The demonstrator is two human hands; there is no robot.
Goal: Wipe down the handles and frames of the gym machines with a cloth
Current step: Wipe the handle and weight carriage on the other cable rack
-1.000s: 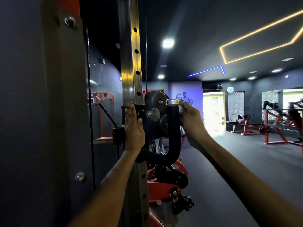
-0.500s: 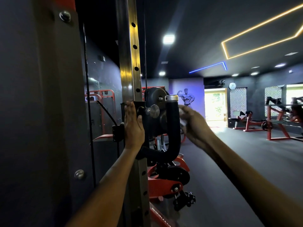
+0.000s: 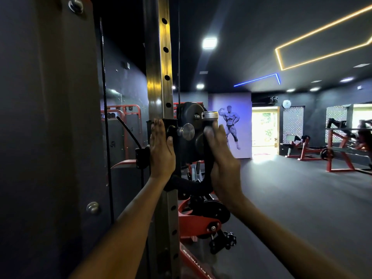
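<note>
A perforated steel upright [image 3: 159,67] of a cable machine stands right in front of me. A black carriage [image 3: 188,152] with a metal pull knob [image 3: 186,131] sits on it. From the carriage curves a black U-shaped handle [image 3: 189,186] with a silver end cap [image 3: 209,115]. My left hand [image 3: 161,152] lies flat against the carriage's left side, fingers straight up. My right hand [image 3: 223,164] lies along the handle's upright part, fingers extended up it. A pale patch shows by its thumb; I cannot tell whether it is a cloth.
A dark panel [image 3: 50,137] with bolts fills the left, with a black cable [image 3: 105,117] beside it. Red machine parts and a pulley [image 3: 203,220] sit below the handle. Red benches [image 3: 302,150] stand far right across the grey floor. A bright doorway [image 3: 264,133] is at the back.
My right hand left the handle's top end near the silver cap and now lies lower along its upright part. The left hand stayed on the carriage.
</note>
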